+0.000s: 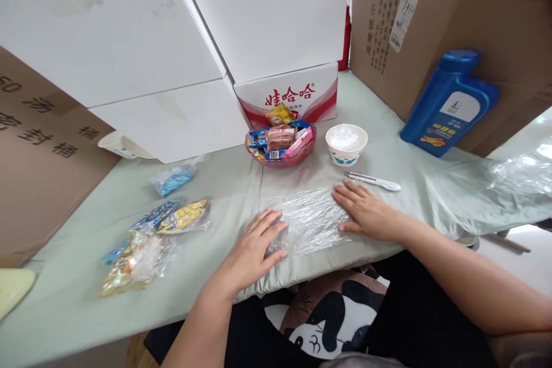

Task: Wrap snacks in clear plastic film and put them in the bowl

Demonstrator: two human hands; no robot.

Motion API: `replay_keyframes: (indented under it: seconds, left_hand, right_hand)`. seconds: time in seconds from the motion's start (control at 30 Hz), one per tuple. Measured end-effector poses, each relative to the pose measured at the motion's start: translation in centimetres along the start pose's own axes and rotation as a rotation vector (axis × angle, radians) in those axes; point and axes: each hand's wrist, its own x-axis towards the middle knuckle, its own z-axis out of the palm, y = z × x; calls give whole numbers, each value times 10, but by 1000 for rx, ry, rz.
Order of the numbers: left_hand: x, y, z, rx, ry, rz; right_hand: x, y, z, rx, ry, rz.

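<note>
A sheet of clear plastic wrap (pixel 308 218) lies flat on the pale green table cover (pixel 77 276) in front of me. My left hand (pixel 254 250) rests on its left edge with fingers stretched out. My right hand (pixel 364 210) lies flat on its right edge, fingers together and extended. Neither hand holds anything. Behind the sheet stands a red glass bowl (pixel 280 146) filled with wrapped snacks.
A white paper bowl (pixel 346 144) and a utility knife (pixel 373 181) sit behind my right hand. Wrapped snack bundles (pixel 150 241) and a blue packet (pixel 175 179) lie at left. A blue jug (pixel 451 103), cardboard boxes (pixel 431 11) and white foam boxes (pixel 172 40) ring the table.
</note>
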Motion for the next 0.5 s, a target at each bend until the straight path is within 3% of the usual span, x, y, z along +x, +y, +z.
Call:
replay_keyframes:
  seconds: [0.1, 0.2, 0.3, 0.37, 0.5]
  left_hand:
    - [-5, -5, -6, -12, 38, -30]
    - [-10, -1, -14, -56, 88, -17]
    - [-14, 7, -23, -133, -20, -11]
    - [-15, 10, -27, -161, -99, -32]
    - [-14, 9, -31, -186, -128, -8]
  right_hand:
    - [-9, 18, -12, -26, 84, 95]
    - [-19, 15, -29, 46, 142, -3]
    - [-28, 2, -46, 205, -67, -226]
    - [-31, -3, -53, 256, -219, -262]
    - [-33, 2, -53, 227, -233, -202]
